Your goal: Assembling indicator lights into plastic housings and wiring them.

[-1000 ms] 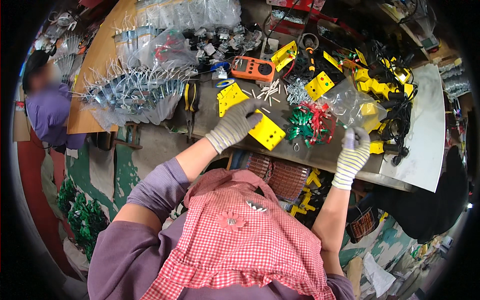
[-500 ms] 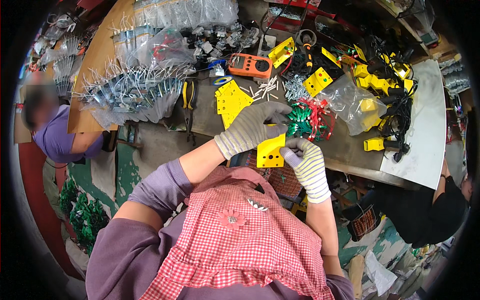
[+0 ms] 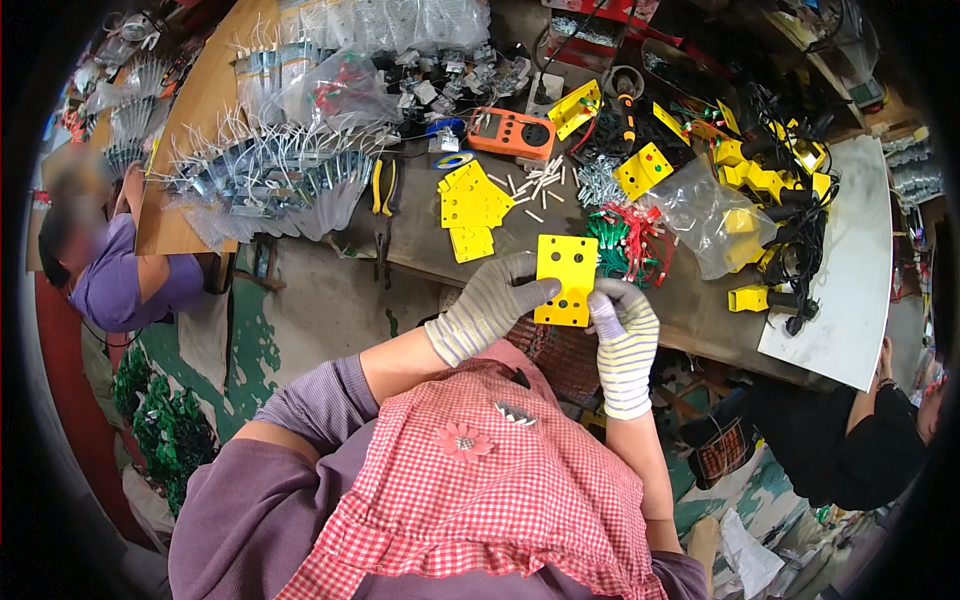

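A flat yellow plate [image 3: 566,278] with round holes is held upright over the bench's near edge. My left hand [image 3: 492,303], in a grey striped glove, grips its left side. My right hand [image 3: 624,328], in a white striped glove, pinches its lower right corner. A stack of similar yellow plates [image 3: 471,205] lies on the bench just beyond my left hand. A bundle of red and green wired parts [image 3: 628,243] sits right behind the held plate.
An orange meter [image 3: 511,133], pliers [image 3: 383,190], a heap of metal brackets with white wires [image 3: 268,175], and a clear bag with yellow parts [image 3: 713,215] crowd the bench. A white board [image 3: 833,280] lies right. People sit at left [image 3: 110,270] and lower right [image 3: 860,450].
My left hand lifted a yellow plate off the bench and drew it toward me. My right hand came in from the right and took hold of the plate's lower corner.
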Demonstrator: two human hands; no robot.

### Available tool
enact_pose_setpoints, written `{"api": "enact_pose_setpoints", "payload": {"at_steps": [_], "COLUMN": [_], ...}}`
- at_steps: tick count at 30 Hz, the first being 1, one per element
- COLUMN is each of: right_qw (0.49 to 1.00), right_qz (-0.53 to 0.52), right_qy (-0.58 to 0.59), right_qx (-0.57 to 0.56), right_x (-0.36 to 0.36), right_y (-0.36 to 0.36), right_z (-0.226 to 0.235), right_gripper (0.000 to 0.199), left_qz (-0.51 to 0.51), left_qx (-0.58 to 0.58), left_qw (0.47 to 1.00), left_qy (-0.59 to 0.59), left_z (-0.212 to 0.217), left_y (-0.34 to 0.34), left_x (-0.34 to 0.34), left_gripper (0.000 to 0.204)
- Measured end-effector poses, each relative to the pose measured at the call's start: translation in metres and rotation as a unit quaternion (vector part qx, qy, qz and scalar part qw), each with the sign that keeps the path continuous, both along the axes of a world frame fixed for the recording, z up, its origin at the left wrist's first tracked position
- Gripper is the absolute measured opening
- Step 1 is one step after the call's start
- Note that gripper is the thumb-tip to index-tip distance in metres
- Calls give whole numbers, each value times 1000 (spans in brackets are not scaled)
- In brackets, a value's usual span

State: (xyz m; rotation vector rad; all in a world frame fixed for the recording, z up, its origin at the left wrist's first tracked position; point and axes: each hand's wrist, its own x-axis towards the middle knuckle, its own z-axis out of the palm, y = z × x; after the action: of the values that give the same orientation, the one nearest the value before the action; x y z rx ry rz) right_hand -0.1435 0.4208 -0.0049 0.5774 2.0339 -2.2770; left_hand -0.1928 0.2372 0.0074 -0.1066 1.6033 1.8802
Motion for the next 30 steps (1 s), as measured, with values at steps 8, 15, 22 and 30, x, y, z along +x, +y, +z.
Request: {"api": "enact_pose_setpoints", "payload": {"at_steps": [8, 15, 22, 30], "right_qw": [973, 954, 962, 971], "right_qz": [-81, -50, -47, -47], "right_qy": [127, 121, 123, 143], "right_qx": [-172, -268, -240, -188], "right_x": [-13, -16, -13, -10], "right_y": [36, 30, 35, 45], "right_z": [34, 26, 20, 18], "right_gripper": [21, 21, 22, 23], "left_qz": [-8, -27, 16, 16], "left_qx": [-93, -54, 45, 21], "left_qw": [991, 996, 999, 1000], "left_qy": [90, 59, -18, -15], "left_z": [-8, 1, 11, 4], "left_y": [-3, 1, 1, -2], "left_x": [-3, -3, -2, -3], "left_gripper": [29, 31, 35, 39]}}
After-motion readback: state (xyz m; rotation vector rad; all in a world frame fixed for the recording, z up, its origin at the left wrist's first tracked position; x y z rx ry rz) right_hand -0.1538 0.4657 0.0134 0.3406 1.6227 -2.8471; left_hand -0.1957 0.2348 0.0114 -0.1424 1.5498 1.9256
